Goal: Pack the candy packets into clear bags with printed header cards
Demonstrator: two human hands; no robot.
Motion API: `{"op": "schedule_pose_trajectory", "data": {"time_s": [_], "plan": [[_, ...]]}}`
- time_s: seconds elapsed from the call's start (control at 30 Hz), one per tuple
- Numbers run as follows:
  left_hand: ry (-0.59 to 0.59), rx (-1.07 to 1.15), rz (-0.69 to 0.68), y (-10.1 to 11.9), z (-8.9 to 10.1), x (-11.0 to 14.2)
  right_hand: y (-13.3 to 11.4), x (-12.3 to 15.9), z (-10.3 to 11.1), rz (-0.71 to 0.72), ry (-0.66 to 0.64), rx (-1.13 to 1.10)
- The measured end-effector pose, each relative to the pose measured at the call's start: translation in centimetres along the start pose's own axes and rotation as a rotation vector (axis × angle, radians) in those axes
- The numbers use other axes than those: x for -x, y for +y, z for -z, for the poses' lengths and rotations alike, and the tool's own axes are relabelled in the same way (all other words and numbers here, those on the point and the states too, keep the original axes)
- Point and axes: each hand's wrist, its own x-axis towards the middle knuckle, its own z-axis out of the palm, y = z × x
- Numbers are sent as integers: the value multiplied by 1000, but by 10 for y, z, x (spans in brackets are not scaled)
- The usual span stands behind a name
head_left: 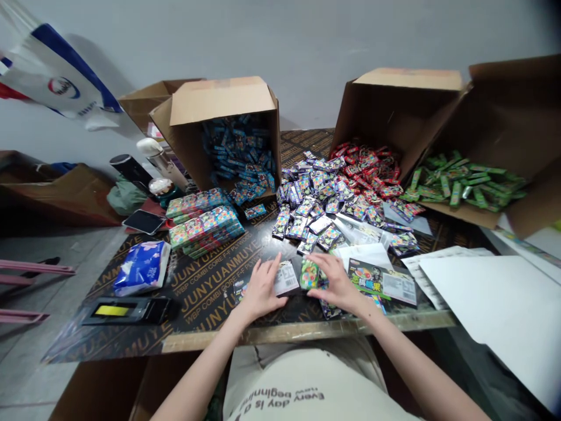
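Dark plywood surface (201,292) is printed over and over with "JUNYUANMUYE" and "WBP COMBI CORE", and the shirt (302,392) below reads "Every day is a new beginning" upside down. The left hand (260,289) lies open, fingers spread, just beside a packet with a white label (287,278). The right hand (333,283) arches wide over a green packet (309,273), fingertips at its edge; whether it grips is hard to tell. A large printed candy packet (382,280) with Chinese lettering lies to the right. Ahead spreads a heap of foil packets (315,199), with red packets (368,175) behind it. Blue packets (239,152) spill from a tipped carton (219,102), and green packets (460,181) from another carton (508,117). Stacked packs (204,225) and tissues (141,268) sit left.
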Motion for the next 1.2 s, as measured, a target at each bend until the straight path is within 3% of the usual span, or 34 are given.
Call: {"op": "schedule_pose_trajectory", "data": {"time_s": [0.1, 0.23, 0.3, 0.37, 0.47, 0.57, 0.63, 0.7, 0.83, 0.93, 1.0, 1.1, 1.2], "plan": [[5, 19, -39, 7, 7, 1, -10, -2, 4, 42, -130, -185], [2, 93, -62, 16, 12, 0, -15, -13, 10, -7, -86, -388], [28, 117, -64, 20, 14, -2, -16, -20, 7, -59, -1, -447], [92, 105, -52, 25, 15, -5, -20, -27, -1, -171, 173, -464], [275, 70, 39, 33, 11, -11, -29, -33, -14, -357, 373, -513], [444, 122, 154, 40, 5, -15, -37, -38, -20, -353, 397, -536], [454, 283, 219, 42, 2, -18, -38, -42, -15, -310, 413, -499], [387, 560, 305, 40, 2, -21, -34, -47, -6, -277, 395, -480], [267, 1125, 471, 33, 3, -25, -24, -58, 16, -151, 218, -436], [321, 1318, 496, 32, -2, -25, -23, -62, 25, -42, 29, -415], [374, 1390, 494, 34, -6, -24, -26, -61, 25, -24, -29, -411], [459, 1473, 499, 39, -11, -22, -32, -55, 15, -173, 198, -507], [497, 1531, 515, 47, -14, -20, -37, -49, -2, -447, 429, -818]]}}
